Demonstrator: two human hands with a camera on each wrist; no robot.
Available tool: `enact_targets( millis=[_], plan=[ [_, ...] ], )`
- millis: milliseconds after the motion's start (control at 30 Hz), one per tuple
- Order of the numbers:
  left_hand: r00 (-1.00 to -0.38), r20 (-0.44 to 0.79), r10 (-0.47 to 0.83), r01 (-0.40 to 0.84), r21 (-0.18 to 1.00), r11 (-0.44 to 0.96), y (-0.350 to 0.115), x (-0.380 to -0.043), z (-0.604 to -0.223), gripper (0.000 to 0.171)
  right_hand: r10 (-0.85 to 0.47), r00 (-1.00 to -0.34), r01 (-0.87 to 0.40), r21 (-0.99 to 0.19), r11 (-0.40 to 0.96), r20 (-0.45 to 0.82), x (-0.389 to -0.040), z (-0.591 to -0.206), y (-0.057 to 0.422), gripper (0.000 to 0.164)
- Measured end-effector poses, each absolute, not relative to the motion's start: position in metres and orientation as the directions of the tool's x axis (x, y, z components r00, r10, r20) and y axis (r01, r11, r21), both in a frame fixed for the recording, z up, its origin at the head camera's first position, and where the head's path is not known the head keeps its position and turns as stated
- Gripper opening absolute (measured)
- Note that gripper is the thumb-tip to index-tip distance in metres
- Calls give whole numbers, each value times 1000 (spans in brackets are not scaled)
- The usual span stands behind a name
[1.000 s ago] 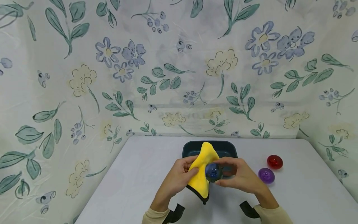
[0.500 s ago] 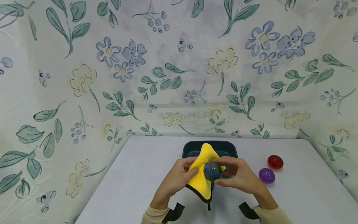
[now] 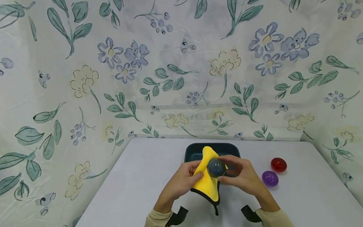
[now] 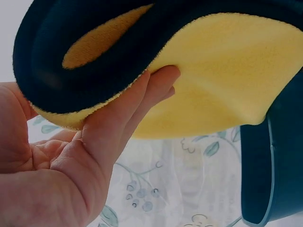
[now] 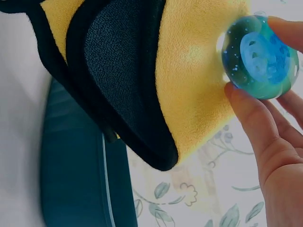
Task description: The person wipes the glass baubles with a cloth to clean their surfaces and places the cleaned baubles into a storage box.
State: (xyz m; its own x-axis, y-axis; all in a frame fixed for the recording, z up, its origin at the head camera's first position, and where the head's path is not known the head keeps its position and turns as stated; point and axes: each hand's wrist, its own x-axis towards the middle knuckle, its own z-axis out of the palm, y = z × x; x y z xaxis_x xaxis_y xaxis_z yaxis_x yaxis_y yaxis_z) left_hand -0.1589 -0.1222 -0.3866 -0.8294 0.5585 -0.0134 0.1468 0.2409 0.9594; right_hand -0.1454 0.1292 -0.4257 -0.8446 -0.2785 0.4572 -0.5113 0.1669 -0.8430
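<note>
Between both hands hangs a yellow cloth (image 3: 206, 186) with a dark border and a small dark loop at its lower corner. My left hand (image 3: 185, 178) grips it, thumb in front and fingers behind. My right hand (image 3: 241, 174) pinches a shiny glass ball (image 3: 216, 167) by its right side, against the front of the cloth. In the right wrist view the glass ball (image 5: 259, 57) is see-through, with a blue swirl and small bubbles inside. The left wrist view shows the fingers (image 4: 118, 111) against the yellow cloth (image 4: 222, 71); the glass ball is hidden there.
Behind the hands stands a dark teal tray (image 3: 194, 152), partly covered by the cloth. To the right on the white table (image 3: 136, 176) lie a red glass piece (image 3: 279, 165) and a purple one (image 3: 270, 178). A floral curtain (image 3: 175, 94) hangs behind the table.
The glass ball has turned in the right fingers and looks greyer than before. It has risen slightly against the cloth, whose lower corner has swung a little to the right.
</note>
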Motion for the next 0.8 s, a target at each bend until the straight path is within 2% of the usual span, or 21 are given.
enact_targets(
  millis=[300, 533, 800],
  plan=[
    [-819, 0, 574, 163, 958, 234, -122, -158, -386, 49, -233, -875, -470, -861, 192, 425, -151, -429, 131, 55],
    [-824, -15, 566, 147, 960, 238, -122, -156, -382, 49, -238, -890, -438, -875, 208, 389, -152, -428, 133, 52],
    [-819, -8, 574, 143, 966, 218, -122, -154, -379, 51, -243, -898, -421, -875, 240, 366, -155, -429, 135, 57]
  ],
)
